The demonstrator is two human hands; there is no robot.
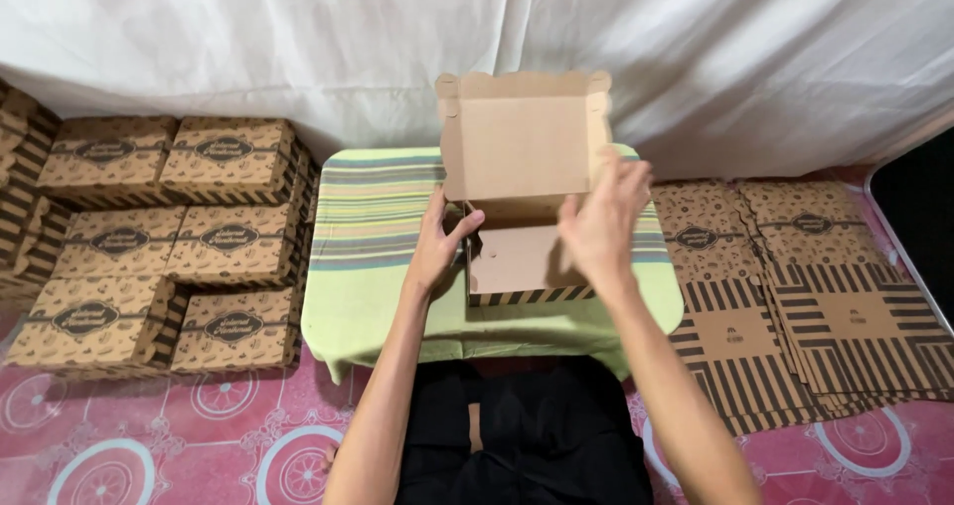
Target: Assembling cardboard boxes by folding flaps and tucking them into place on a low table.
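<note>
On the striped cloth table (378,217), we list one open box (522,202), left hand (437,242) fingers pressed together on its left wall, right hand (601,222) fingers spread over its right edge, bare cloth left of it.

Both hands, left hand (437,242) and right hand (601,222), are gripping an open cardboard box (522,182) on the small table (368,296); folded boxes (164,242) are lying at nine o'clock.
</note>
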